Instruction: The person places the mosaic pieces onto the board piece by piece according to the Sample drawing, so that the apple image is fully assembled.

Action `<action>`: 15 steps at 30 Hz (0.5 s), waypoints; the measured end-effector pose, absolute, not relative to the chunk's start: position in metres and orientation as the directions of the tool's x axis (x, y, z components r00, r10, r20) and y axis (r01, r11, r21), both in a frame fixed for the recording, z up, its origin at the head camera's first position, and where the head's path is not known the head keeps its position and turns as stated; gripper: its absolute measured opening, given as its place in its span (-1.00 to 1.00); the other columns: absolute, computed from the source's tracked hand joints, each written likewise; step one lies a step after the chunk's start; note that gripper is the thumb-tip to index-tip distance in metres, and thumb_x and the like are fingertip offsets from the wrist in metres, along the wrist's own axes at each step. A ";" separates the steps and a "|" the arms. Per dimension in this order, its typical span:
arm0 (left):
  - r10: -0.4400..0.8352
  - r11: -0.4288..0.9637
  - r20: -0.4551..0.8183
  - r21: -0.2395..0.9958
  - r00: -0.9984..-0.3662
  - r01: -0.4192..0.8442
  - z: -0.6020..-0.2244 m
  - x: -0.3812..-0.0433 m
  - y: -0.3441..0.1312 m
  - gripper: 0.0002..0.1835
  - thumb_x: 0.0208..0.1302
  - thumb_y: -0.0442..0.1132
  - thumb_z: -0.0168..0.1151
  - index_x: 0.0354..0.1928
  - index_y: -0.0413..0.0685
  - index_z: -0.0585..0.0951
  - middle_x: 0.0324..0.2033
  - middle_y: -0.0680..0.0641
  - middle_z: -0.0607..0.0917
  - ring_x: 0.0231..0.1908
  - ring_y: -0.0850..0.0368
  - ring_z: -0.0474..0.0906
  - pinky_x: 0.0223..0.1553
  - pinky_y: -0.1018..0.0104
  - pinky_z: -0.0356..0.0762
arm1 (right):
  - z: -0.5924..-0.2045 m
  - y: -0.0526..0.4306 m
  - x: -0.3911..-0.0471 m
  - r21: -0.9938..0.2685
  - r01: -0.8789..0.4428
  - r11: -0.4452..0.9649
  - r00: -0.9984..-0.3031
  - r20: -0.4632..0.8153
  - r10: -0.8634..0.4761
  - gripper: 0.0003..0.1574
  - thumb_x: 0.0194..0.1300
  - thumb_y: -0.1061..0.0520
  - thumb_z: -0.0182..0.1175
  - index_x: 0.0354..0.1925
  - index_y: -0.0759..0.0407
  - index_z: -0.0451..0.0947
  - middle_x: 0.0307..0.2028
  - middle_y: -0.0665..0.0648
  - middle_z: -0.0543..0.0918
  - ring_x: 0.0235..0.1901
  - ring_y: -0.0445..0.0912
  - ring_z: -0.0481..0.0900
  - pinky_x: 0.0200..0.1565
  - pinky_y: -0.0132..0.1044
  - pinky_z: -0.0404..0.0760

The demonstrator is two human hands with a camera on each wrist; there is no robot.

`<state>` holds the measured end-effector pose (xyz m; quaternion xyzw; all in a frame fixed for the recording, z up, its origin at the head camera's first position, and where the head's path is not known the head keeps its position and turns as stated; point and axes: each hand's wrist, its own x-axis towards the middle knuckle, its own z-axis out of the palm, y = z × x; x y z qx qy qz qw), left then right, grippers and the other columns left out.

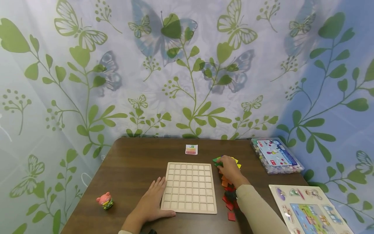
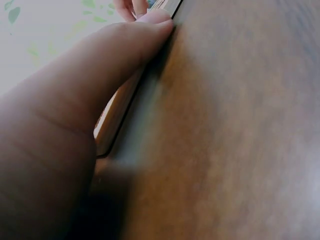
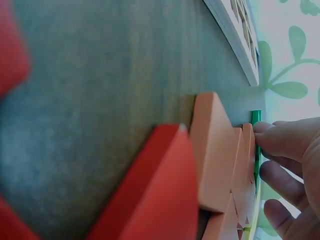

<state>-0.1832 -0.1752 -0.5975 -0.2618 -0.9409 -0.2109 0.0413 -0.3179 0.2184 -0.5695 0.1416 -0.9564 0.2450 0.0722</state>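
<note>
A light wooden grid board [image 1: 189,188] with square recesses lies on the table. My left hand [image 1: 152,201] rests flat at its left side, fingers straight along the edge and thumb at the near corner. In the left wrist view the thumb [image 2: 125,42] lies along the board's side. My right hand [image 1: 230,167] is right of the board at a row of coloured tiles, its thumb and fingers pinching a green tile [image 3: 256,117]. Orange tiles [image 3: 212,155] and red tiles [image 3: 155,190] lie nearer the wrist; yellow tiles [image 1: 238,164] show beyond the hand.
A small printed card [image 1: 191,149] lies behind the board. At the back right stands a clear box of beads [image 1: 276,156], with a picture puzzle board [image 1: 311,209] in front of it. A pink toy figure [image 1: 105,200] stands at the left on the brown table [image 1: 140,156].
</note>
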 end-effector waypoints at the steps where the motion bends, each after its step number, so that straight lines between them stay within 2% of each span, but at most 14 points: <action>1: 0.475 0.775 0.190 0.373 -0.859 0.511 -0.598 -0.183 -0.175 0.41 0.04 0.66 0.28 0.60 -0.36 0.19 0.60 -0.29 0.13 0.58 -0.23 -0.02 0.54 -0.14 -0.07 | -0.569 0.218 -0.319 -0.450 -0.306 0.839 -0.949 0.211 -0.234 -0.82 0.26 0.34 0.51 -0.15 0.28 0.78 -0.13 0.20 0.69 -0.06 0.16 0.66 0.04 0.08 0.67; 9: 0.472 0.790 0.216 0.327 -0.855 0.518 -0.603 -0.184 -0.175 0.41 0.05 0.70 0.22 0.59 -0.36 0.21 0.59 -0.29 0.16 0.58 -0.20 0.01 0.54 -0.10 -0.04 | -0.569 0.218 -0.322 -0.454 -0.293 0.841 -0.956 0.169 -0.242 -0.88 0.27 0.28 0.52 -0.20 0.23 0.79 -0.08 0.18 0.69 -0.01 0.18 0.63 0.13 0.13 0.62; 15: 0.473 0.791 0.235 0.311 -0.849 0.527 -0.606 -0.183 -0.175 0.40 0.06 0.68 0.23 0.59 -0.36 0.22 0.59 -0.29 0.16 0.58 -0.21 0.03 0.54 -0.10 -0.02 | -0.573 0.217 -0.324 -0.434 -0.321 0.842 -0.945 0.206 -0.255 -0.86 0.25 0.33 0.51 -0.20 0.21 0.80 -0.06 0.20 0.73 0.00 0.21 0.62 0.15 0.18 0.58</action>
